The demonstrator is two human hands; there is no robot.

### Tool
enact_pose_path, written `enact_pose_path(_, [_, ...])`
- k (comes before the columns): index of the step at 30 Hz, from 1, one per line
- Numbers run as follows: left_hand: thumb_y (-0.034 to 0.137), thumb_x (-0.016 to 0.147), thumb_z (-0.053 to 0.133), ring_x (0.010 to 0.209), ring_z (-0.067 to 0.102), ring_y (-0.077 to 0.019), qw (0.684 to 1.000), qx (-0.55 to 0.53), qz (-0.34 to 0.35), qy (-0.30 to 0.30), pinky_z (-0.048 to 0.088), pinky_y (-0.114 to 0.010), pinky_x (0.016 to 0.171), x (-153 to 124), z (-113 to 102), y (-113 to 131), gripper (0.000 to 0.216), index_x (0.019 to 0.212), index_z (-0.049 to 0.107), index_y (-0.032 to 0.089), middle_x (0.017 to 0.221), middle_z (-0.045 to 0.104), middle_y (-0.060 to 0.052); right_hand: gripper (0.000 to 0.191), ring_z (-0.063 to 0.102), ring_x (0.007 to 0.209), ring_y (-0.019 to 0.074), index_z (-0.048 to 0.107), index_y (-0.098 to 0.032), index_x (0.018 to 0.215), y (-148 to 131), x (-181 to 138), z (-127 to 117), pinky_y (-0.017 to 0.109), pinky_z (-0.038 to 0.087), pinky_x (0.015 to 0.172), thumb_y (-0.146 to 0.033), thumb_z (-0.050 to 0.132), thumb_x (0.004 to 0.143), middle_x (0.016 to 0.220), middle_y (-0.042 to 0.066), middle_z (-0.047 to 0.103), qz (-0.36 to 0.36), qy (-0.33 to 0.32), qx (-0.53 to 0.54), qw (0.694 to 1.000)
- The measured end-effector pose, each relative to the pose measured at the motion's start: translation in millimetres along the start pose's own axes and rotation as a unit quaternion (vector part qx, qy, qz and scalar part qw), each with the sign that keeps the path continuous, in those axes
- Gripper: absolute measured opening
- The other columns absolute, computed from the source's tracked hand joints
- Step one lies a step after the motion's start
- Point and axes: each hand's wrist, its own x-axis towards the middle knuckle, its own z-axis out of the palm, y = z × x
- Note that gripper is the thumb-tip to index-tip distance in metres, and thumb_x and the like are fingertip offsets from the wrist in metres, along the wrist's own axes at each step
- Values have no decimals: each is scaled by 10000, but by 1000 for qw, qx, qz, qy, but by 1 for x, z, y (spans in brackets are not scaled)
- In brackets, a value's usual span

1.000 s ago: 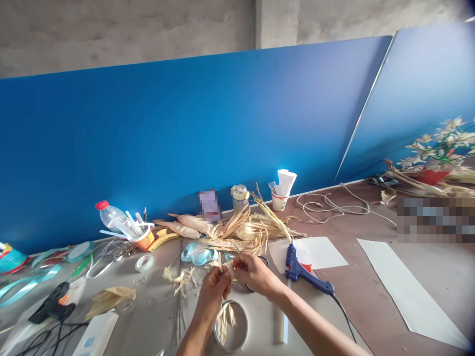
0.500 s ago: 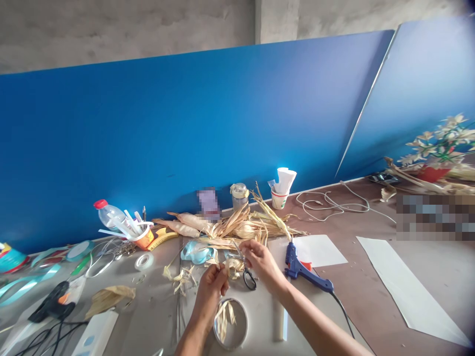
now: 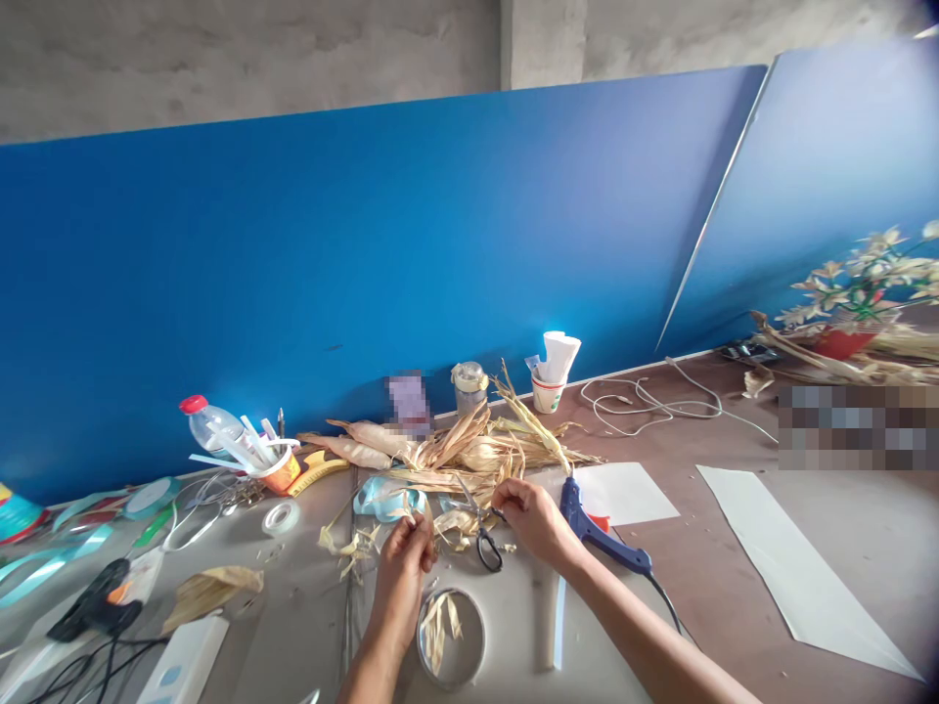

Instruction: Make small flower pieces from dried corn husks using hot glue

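My left hand (image 3: 405, 555) is closed in a pinch, with a small strip of dried corn husk (image 3: 405, 506) showing at its fingertips. To its right, my right hand (image 3: 529, 513) has its fingers curled at one handle of the black-handled scissors (image 3: 478, 518). Those scissors have their blades spread and pointing away from me; the other handle loop stays free. Below my hands stands a round, white-rimmed container (image 3: 482, 640) with husk strips (image 3: 442, 626) inside. A pile of dried corn husks (image 3: 476, 452) lies just beyond the scissors.
A blue glue gun (image 3: 602, 538) lies right of my right hand, near white paper (image 3: 623, 492). Light-blue ribbon (image 3: 381, 499) and a tape roll (image 3: 281, 518) lie to the left. Farther left are a cup of white sticks (image 3: 283, 474), a black glue gun (image 3: 99, 601) and a power strip (image 3: 183, 665).
My right hand has shifted right, uncovering the middle of the scissors, which stay in about the same place. My left hand has moved slightly left, away from the scissors.
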Motion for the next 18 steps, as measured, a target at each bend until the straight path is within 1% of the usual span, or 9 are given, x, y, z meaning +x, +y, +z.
enact_pose_path(4, [417, 685, 664, 456, 338, -100, 1000, 2, 0, -1, 298, -248, 497, 0, 0, -1, 269, 673, 491, 213, 520, 420, 69, 199, 445, 567, 127, 614, -157, 724, 2, 2, -4, 235, 346, 560, -156, 421, 680, 614, -9, 534, 3, -2, 4, 1000])
enact_pose_path(7, [429, 682, 666, 458, 351, -105, 1000, 5, -5, -2, 291, -250, 488, -1, 1, -1, 274, 671, 495, 215, 529, 426, 63, 150, 439, 569, 120, 609, -155, 727, -1, 2, -5, 229, 345, 560, -190, 466, 695, 608, -19, 526, 0, -29, 18, 999])
enact_pose_path(9, [425, 686, 666, 465, 357, -106, 1000, -1, -8, -5, 290, -247, 491, -1, 1, 0, 268, 676, 498, 216, 532, 420, 65, 130, 411, 544, 106, 579, -155, 654, -6, -1, -2, 217, 322, 536, -207, 476, 713, 565, -35, 488, -11, -58, 13, 998])
enact_pose_path(12, [416, 702, 660, 473, 347, -105, 1000, -9, -5, -4, 299, -248, 504, -1, -1, 0, 264, 682, 488, 217, 544, 410, 68, 252, 352, 500, 90, 496, -158, 521, -15, -9, 7, 209, 269, 488, -205, 439, 761, 489, -48, 385, -31, -81, -34, 996])
enact_pose_path(13, [415, 708, 655, 477, 343, -105, 1000, -9, -2, -3, 301, -248, 508, -1, -1, 0, 270, 673, 476, 216, 547, 406, 67, 257, 357, 503, 91, 489, -158, 509, -17, -13, 11, 208, 269, 487, -175, 431, 759, 490, -45, 382, -46, -85, -53, 994])
enact_pose_path(14, [417, 713, 651, 479, 341, -105, 1000, -8, 1, -1, 301, -248, 509, -1, -2, 1, 283, 659, 459, 216, 548, 401, 67, 237, 386, 524, 95, 505, -156, 520, -19, -16, 15, 204, 288, 502, -131, 427, 743, 513, -36, 414, -68, -89, -68, 991])
enact_pose_path(16, [433, 723, 636, 484, 346, -106, 1000, 0, 10, 0, 299, -248, 508, -1, -2, 2, 318, 627, 425, 215, 548, 395, 64, 220, 479, 619, 112, 586, -154, 610, -20, -23, 25, 199, 350, 579, -39, 417, 692, 636, -3, 530, -126, -108, -89, 982])
enact_pose_path(18, [455, 722, 626, 480, 350, -105, 1000, 9, 17, 1, 295, -247, 502, -1, -1, 3, 345, 610, 407, 213, 546, 389, 64, 303, 542, 723, 132, 650, -167, 723, -19, -29, 34, 207, 390, 661, 9, 413, 658, 778, 32, 599, -170, -141, -114, 969])
